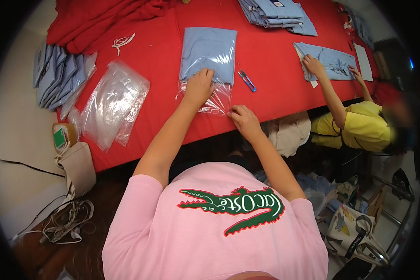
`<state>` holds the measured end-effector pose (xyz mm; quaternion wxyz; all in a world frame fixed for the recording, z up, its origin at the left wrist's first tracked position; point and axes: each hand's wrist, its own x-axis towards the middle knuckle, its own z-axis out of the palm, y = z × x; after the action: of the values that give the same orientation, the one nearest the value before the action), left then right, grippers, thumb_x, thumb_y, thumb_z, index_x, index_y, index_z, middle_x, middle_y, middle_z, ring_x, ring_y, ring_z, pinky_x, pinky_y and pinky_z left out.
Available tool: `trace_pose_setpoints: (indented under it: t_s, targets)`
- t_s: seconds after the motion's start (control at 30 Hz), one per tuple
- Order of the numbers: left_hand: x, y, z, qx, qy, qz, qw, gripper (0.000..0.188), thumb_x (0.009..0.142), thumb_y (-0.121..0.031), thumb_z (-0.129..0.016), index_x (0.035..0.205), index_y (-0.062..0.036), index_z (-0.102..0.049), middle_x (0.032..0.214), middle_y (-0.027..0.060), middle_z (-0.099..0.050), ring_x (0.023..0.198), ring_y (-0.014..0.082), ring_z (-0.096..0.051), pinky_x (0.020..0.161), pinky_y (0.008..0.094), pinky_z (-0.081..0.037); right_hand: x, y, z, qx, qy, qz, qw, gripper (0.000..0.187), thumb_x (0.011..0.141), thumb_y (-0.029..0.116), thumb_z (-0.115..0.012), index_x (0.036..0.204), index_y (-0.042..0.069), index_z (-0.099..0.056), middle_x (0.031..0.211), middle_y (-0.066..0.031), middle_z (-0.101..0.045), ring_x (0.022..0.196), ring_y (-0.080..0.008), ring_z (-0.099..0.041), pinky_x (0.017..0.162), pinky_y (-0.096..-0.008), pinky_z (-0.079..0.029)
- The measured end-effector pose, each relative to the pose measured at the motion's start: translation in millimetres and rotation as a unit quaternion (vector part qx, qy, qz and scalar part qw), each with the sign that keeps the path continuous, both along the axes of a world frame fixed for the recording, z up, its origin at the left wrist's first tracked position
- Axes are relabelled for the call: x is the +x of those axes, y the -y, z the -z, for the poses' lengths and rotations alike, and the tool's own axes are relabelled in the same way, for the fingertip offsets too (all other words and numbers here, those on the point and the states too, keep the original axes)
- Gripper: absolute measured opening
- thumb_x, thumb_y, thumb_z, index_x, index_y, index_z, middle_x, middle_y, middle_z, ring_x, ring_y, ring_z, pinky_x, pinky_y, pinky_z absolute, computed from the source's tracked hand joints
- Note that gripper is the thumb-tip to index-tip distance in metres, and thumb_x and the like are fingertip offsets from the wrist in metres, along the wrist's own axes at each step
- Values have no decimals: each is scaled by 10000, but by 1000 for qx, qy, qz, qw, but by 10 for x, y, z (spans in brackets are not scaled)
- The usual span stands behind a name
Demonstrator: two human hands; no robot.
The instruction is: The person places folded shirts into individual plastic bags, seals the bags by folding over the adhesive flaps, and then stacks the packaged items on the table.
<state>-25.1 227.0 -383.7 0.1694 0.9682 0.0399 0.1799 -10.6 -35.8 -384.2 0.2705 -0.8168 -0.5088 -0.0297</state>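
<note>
A folded light-blue garment [207,49] lies inside a clear plastic bag [221,96] on the red-covered table in front of me. The bag's loose end points toward me and is wrinkled. My left hand [199,87] rests on the lower part of the garment, fingers stretched forward against it. At the near right corner of the bag, my right hand [245,122] pinches the plastic edge between thumb and fingers. Blue-handled thread snips [247,81] lie just right of the bag.
Flat clear bags [119,95] lie at left, beside stacked bagged blue garments [60,77]. Red cloth [105,21] is heaped behind. More folded blue garments [273,14] sit at the back. On the right, a co-worker in yellow [366,126] handles a blue garment [331,60].
</note>
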Motion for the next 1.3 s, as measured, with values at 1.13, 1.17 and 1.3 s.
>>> trace_pose_setpoints:
  t_s: [1.13,1.17,1.3]
  targets:
    - [-1368,395,-835,-36,74,179,980,231,789,-243,-833,860,-103,-664,906,68,-638,882,270,-641,923,432,-516,-310,-1076,61,-4,-10,61,998,618,1035,118,-591,1583,-95,-402,1709,-332,-297,1589,-496,-293,1308,-581,-223]
    - [-1417,441,-818,-75,53,185,978,261,801,-282,-828,816,-104,-638,880,73,-624,872,273,-628,916,422,-514,-280,-1051,146,-43,14,109,993,625,1029,122,-610,1587,-79,-412,1712,-325,-298,1578,-495,-312,1299,-584,-229]
    - [-1437,367,-583,-161,-38,85,983,240,953,-247,-723,1075,-42,-690,1124,131,-672,1088,344,-644,986,461,-512,-383,-606,306,113,-18,107,988,643,1036,129,-650,1619,-22,-423,1622,-323,-422,1351,-465,-520,1132,-533,-402]
